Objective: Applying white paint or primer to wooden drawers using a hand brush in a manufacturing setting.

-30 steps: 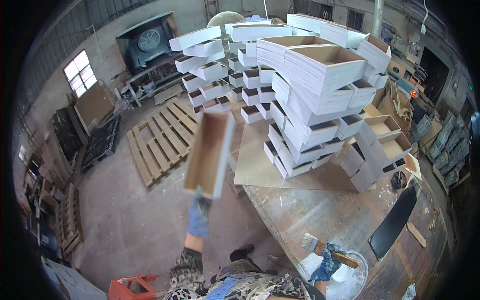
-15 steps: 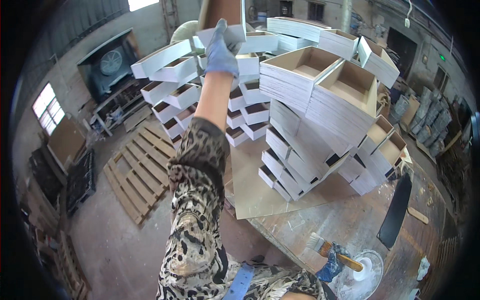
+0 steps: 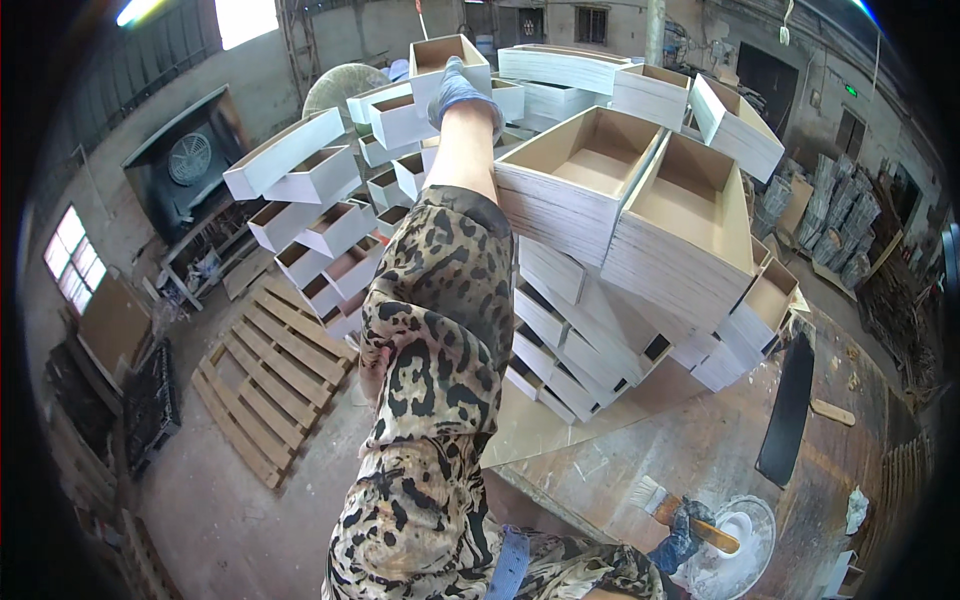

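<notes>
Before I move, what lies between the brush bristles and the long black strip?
In the head view, only bare, stained tabletop lies between the brush bristles, held by the right hand, and the black strip.

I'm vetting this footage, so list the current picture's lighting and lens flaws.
Head view: the upper window and lamp are blown out; head view: the corners fall to black, and the table bows at its right edge; head view: the left hand and its drawer show little motion blur.
</notes>
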